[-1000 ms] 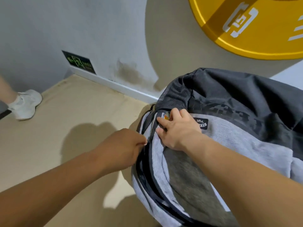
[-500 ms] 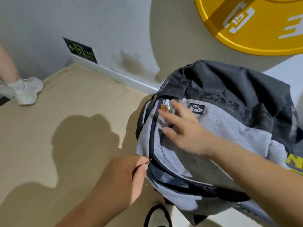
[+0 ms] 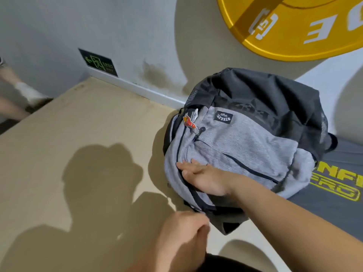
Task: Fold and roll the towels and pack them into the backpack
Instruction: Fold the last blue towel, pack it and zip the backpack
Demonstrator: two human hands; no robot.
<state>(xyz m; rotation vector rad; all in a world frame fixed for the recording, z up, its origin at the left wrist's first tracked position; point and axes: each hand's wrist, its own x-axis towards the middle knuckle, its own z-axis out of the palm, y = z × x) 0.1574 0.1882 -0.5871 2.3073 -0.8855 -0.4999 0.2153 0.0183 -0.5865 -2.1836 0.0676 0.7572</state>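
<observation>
The grey and black backpack [image 3: 253, 138] lies on the floor against the wall, front pocket up, with a small red charm [image 3: 189, 121] near its top. My right hand [image 3: 204, 178] rests flat with straight fingers on its grey left side, beside the dark zip line. My left hand [image 3: 184, 232] is at the backpack's lower corner, fingers curled and thumb pinched against them where the zip ends; the zipper pull itself is hidden by the fingers. No towel is in view.
A beige floor mat [image 3: 78, 154] spreads to the left. A dark mat with yellow lettering [image 3: 337, 193] lies under the backpack's right side. The wall carries a green exit sign [image 3: 98, 62] and a yellow disc [image 3: 294, 26]. Another person's foot [image 3: 29, 93] stands far left.
My left hand has drawn the zip down along the backpack's side to its lower corner. My right hand slid from the top near the charm down to the side and flattened.
</observation>
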